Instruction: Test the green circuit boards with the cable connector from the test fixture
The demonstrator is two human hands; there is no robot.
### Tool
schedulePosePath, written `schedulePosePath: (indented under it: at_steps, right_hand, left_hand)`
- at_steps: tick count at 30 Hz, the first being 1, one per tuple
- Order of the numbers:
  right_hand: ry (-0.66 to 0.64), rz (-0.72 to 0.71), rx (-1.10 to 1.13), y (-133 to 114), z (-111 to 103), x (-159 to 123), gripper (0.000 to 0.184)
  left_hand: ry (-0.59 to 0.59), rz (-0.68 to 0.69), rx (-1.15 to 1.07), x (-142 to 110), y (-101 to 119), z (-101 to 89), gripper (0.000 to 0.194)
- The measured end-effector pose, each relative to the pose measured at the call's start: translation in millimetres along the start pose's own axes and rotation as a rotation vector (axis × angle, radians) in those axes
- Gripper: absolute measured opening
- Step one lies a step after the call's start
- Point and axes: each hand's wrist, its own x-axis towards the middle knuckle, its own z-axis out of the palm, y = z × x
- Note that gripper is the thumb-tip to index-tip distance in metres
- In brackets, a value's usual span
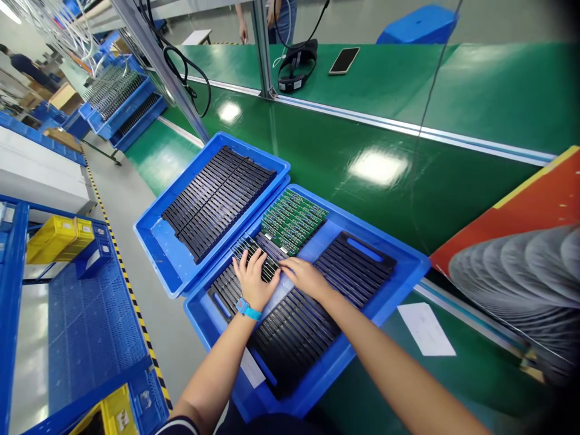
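My left hand [254,283], with a blue band on its wrist, lies fingers spread over a row of thin circuit boards [245,244] standing on edge in a black slotted rack [223,282]. My right hand [304,276] is beside it, thumb and fingers pinched at the near end of a board in that row. What lies between those fingertips is mostly hidden. More green circuit boards [294,219] stand upright just beyond, in the same blue tray [408,260]. A second black slotted rack [299,329] lies nearer to me in this tray.
Left of it sits another blue tray [174,284] holding a black rack [220,196]. Beyond are a metal post [263,51], a black headset [298,63] and a phone [344,61]. White paper [426,328] and an orange panel [521,211] are right. A person [285,21] stands behind.
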Motion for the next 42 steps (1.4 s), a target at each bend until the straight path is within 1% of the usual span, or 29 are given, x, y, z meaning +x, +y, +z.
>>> schedulePosePath:
  at_steps: [3, 8, 11, 16, 22, 24, 27, 29, 32, 35, 37, 40, 42]
  right_hand:
    - [0.051, 0.024, -0.02, -1, 4, 1, 0.009]
    - [0.219, 0.151, -0.096, 5, 11, -9, 0.016]
    - [0.268, 0.205, -0.133, 9, 14, -10, 0.021]
    - [0.306, 0.265, -0.199, 2, 18, -9, 0.024]
    - [0.344, 0.347, -0.261, -6, 18, -13, 0.02]
    - [0.34, 0.365, -0.258, -7, 17, -10, 0.021]
    - [0.32, 0.375, -0.227, -10, 14, -6, 0.022]
    - [0.311, 0.382, -0.195, -12, 9, -6, 0.023]
    - [0.315, 0.396, -0.153, -20, -4, -13, 0.027]
    - [0.316, 0.378, -0.116, -37, -17, -21, 0.029]
    - [0.291, 0.319, -0.076, -53, -20, -22, 0.027]
    - [0.213, 0.183, -0.03, -79, -16, -17, 0.025]
    - [0.181, 0.128, -0.044, -90, -11, -11, 0.026]
  left_hand:
    - [-0.007, 0.009, -0.002, 0, -1, -2.2, 0.045]
    - [0.0, 0.021, -0.003, -4, -3, -6.0, 0.035]
    - [0.02, 0.03, -0.003, -7, -4, -4.7, 0.028]
    - [0.069, 0.039, -0.002, -11, -6, -0.9, 0.025]
    - [0.067, 0.044, -0.009, -15, -10, -2.4, 0.022]
    - [0.061, 0.038, -0.011, -16, -10, -2.0, 0.025]
    - [0.043, 0.028, -0.026, -15, -10, -2.1, 0.037]
    - [0.021, 0.023, -0.041, -15, -10, -3.9, 0.043]
    - [-0.011, 0.028, -0.055, -17, -13, -7.8, 0.043]
    - [0.0, 0.026, -0.058, -23, -18, -10.0, 0.04]
    - [0.024, 0.021, -0.062, -28, -22, -9.9, 0.039]
    - [0.038, 0.025, -0.069, -34, -27, -8.7, 0.037]
    - [0.036, 0.029, -0.065, -36, -29, -8.2, 0.037]
